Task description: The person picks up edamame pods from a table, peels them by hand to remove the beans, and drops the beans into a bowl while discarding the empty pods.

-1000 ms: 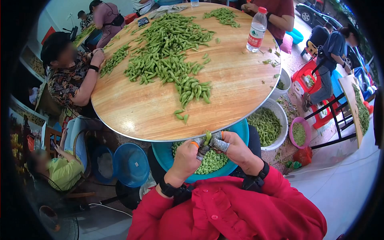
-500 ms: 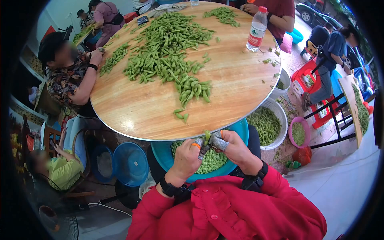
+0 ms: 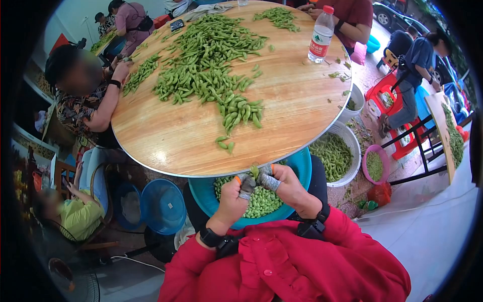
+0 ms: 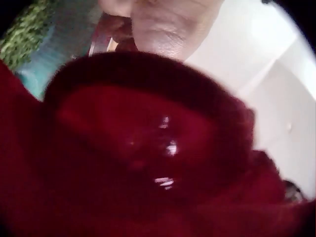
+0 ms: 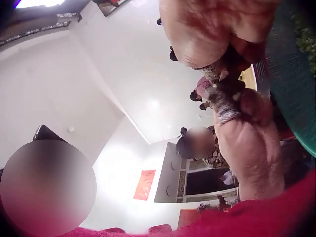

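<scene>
Both hands meet over a teal basin [image 3: 201, 200], close below the near table edge. A green soybean pod [image 3: 254, 172] shows between their fingertips. My left hand [image 3: 232, 201] pinches it from the left, its thumb wrapped in grey tape and an orange band on a finger. From the right, my right hand [image 3: 293, 190] pinches it too, with grey tape round its thumb. Loose shelled beans [image 3: 262, 202] lie in the basin beneath. In the right wrist view the taped thumbs come together and hide the pod. A red sleeve [image 4: 148, 123] covers much of the left wrist view.
A round wooden table [image 3: 166, 136] bears a heap of soybean pods [image 3: 201, 65] and a water bottle [image 3: 320, 36]. To the right stand a white basket [image 3: 354, 156] of pods and a pink basin [image 3: 385, 168]. Blue basins [image 3: 163, 206] stand at left. Other people sit around.
The pod between the fingertips sits lower and looks smaller than before. Both hands have shifted slightly left in the view, along with the table. The person at left has moved their head.
</scene>
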Available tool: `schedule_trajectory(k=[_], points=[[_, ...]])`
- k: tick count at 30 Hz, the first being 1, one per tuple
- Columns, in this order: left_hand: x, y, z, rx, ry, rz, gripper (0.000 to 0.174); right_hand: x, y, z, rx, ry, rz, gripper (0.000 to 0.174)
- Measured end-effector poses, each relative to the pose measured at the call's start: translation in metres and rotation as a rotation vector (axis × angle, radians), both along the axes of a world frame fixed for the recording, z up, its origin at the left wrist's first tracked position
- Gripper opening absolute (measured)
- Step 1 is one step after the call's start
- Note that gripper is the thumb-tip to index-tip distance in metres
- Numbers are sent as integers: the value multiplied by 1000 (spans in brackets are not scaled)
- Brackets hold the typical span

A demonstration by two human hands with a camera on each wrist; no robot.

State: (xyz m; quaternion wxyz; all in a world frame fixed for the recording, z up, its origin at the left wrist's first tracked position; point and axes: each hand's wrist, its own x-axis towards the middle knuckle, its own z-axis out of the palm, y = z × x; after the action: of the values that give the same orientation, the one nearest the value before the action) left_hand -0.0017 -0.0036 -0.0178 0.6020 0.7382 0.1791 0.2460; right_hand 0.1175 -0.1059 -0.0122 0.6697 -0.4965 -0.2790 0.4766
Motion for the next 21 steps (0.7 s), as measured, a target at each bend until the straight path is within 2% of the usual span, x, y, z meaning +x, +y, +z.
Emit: schedule_trajectory(k=[2,5,8,11,14,17,21], points=[[-3,4,-9,-514,50,-40,10,-2,1,1,31,-42,-6,16],[-2,6,4,-777,81,-94,9,1,-2,-2,-7,-104,-6,16],[0,5,7,-335,81,-4,8,-2,0,0,12,-190,-53,13],[0,3,15,-322,78,-34,8,-1,-3,-4,-105,-295,-20,9],[-2,5,7,-389,75,-60,8,-3,-2,7,-119,-578,-16,8],[-4,4,-1,-629,143,17,14,-10,2,9,-73,-616,-46,9],[-1,3,1,-816,151,73,21,-11,1,-4,-70,-704,-20,9]])
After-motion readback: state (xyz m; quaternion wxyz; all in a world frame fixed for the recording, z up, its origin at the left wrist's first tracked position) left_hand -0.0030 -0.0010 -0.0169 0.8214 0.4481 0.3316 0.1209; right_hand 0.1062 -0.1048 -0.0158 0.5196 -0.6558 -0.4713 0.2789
